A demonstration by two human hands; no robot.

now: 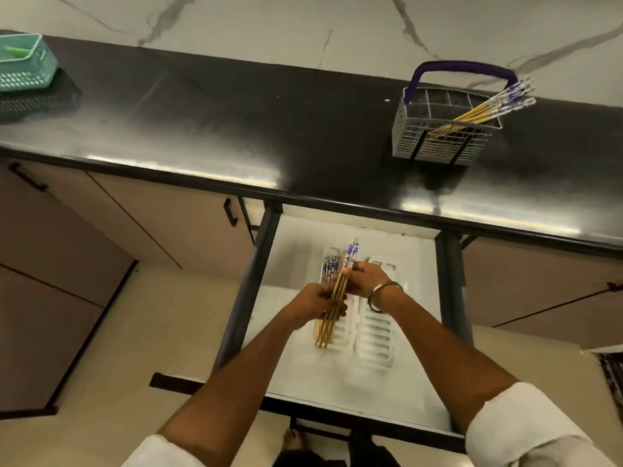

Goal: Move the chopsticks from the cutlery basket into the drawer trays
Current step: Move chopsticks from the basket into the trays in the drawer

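A bundle of chopsticks [337, 298] is gripped by closed fingers of the left hand [317, 303] and right hand [365, 279] over the left drawer tray [340, 335], where some already lie. More remain in the cutlery basket [441, 136] on the worktop [236, 129], well beyond the fingers. The right tray [376, 342] beside the fingers looks empty; nothing obstructs.

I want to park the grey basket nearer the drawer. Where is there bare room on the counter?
The dark counter lies bare between the green basket at far left and the grey cutlery basket at right. The drawer is crowded: both hands hold chopsticks over its trays.
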